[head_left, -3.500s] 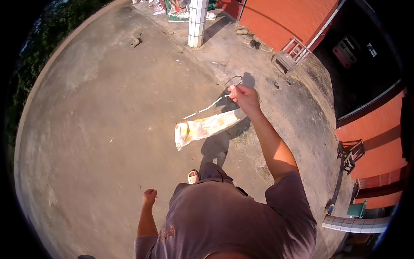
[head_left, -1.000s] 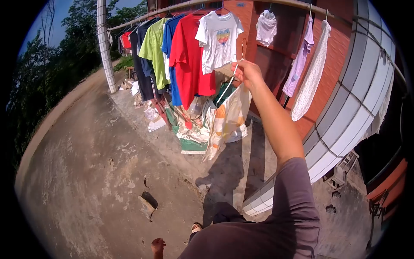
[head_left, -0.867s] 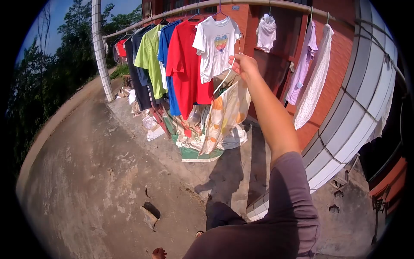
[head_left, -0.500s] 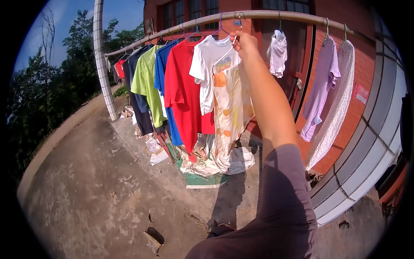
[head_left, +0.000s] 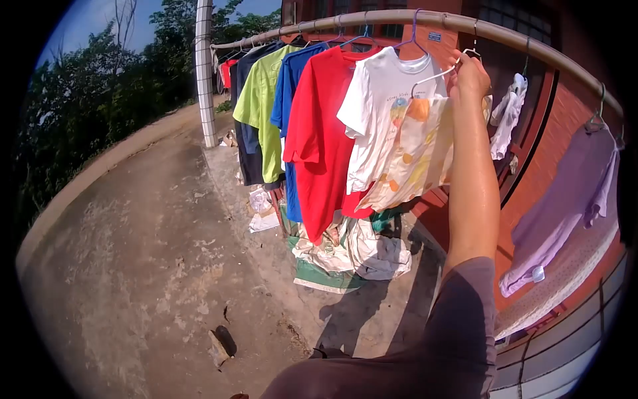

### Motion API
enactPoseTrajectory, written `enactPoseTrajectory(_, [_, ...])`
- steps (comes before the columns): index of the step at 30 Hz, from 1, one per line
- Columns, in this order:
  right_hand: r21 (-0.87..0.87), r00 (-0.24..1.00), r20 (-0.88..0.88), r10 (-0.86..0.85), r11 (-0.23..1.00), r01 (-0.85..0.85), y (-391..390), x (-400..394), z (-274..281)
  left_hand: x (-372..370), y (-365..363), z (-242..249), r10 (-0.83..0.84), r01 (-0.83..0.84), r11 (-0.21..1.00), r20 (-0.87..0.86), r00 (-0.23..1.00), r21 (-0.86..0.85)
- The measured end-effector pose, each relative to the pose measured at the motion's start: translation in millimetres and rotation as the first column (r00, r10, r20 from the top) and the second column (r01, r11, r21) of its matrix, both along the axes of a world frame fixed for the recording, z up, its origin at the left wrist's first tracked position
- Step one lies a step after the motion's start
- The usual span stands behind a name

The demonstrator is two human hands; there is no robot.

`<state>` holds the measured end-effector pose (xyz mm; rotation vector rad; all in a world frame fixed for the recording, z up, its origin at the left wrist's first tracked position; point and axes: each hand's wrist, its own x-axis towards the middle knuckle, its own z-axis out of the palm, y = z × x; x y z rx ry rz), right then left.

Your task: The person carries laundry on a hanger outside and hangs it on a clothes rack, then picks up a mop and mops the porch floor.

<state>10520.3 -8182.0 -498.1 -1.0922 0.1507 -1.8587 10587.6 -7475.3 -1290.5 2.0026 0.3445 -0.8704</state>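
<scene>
My right hand (head_left: 469, 76) is raised to just below the pole, its fingers closed on a white clothes hanger (head_left: 435, 78). The hanger's hook reaches up to the pole. From the hanger hangs a cream garment with orange and yellow spots (head_left: 415, 159), its lower part slanting left and partly hidden behind my forearm. Directly left of it is a white T-shirt (head_left: 379, 113) on a purple hanger (head_left: 413, 36), which the spotted garment overlaps. A red shirt (head_left: 319, 126) hangs beyond that. My left hand is out of view.
A long pole (head_left: 372, 18) carries more clothes, among them a lime green shirt (head_left: 266, 106), a blue shirt (head_left: 292, 80) and, at right, a lilac top (head_left: 565, 193). White and green sacking (head_left: 325, 276) lies below. A tiled post (head_left: 205, 80) stands at left; a brick wall (head_left: 525, 226) is behind.
The view has turned so that everything sits further right or lower. The spotted garment, which hung straight down, now swings out to the left. My right hand keeps hold of the hanger.
</scene>
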Motion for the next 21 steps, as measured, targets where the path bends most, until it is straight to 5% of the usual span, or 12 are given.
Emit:
enactPoseTrajectory(2, [-0.118,0.960,-0.198,-0.195,0.978,0.174,14.4,2.8,-77.8,-25.1,40.6,-39.4,0.064,-0.065,0.997,0.015,0.998,0.037])
enactPoseTrajectory(4, [-0.523,0.601,-0.113,-0.791,0.562,0.641,66.2,7.9,-127.3,-30.6,57.4,-67.3,0.100,-0.102,0.993,0.036,0.994,0.051])
enactPoseTrajectory(6, [-0.733,0.808,-0.042,-0.588,0.568,0.375,161.9,11.2,-189.1,-49.3,68.9,-67.3,0.230,-0.235,0.961,0.054,0.972,0.146])
enactPoseTrajectory(9, [-0.956,0.912,-0.287,-0.294,0.154,-0.251,225.1,26.0,-321.5,-94.9,75.8,-56.6,0.293,-0.294,0.916,0.046,0.955,0.271])
enactPoseTrajectory(10, [-0.753,0.734,-0.646,-0.208,0.017,-0.658,247.5,44.5,-360.2,-113.7,78.5,-55.5,0.324,-0.311,0.902,0.006,0.946,0.300])
enactPoseTrajectory(11, [-0.505,0.495,-0.857,-0.143,0.051,-0.861,262.6,76.7,-427.9,-134.3,73.4,-46.5,0.339,-0.334,0.880,0.047,0.940,0.338])
enactPoseTrajectory(13, [0.177,-0.201,-0.979,-0.044,0.317,-0.932,257.8,109.2,-582.5,-173.6,64.0,-23.6,0.344,-0.330,0.878,0.021,0.939,0.348])
enactPoseTrajectory(14, [0.283,-0.419,-0.869,-0.265,0.428,-0.858,227.9,112.6,-662.3,-195.7,67.9,-12.4,0.312,-0.307,0.890,0.040,0.949,0.338])
enactPoseTrajectory(15, [0.250,-0.428,-0.743,-0.515,0.378,-0.891,222.6,108.1,-690.8,-224.3,75.1,-13.0,0.370,-0.357,0.875,0.026,0.929,0.328])
enactPoseTrajectory(16, [0.213,-0.303,-0.813,-0.497,0.230,-0.950,200.1,104.8,-740.6,-251.1,82.1,-9.9,0.428,-0.413,0.854,0.022,0.903,0.316])
enactPoseTrajectory(18, [0.637,-0.685,-0.728,-0.034,0.337,-0.693,201.2,104.6,-800.8,-315.4,104.2,-17.8,0.581,-0.553,0.774,0.002,0.814,0.308])
enactPoseTrajectory(21, [0.674,-0.738,-0.674,0.044,0.444,-0.590,279.8,136.8,-804.1,-393.1,150.6,-40.1,0.949,-0.905,0.314,-0.077,0.305,0.288])
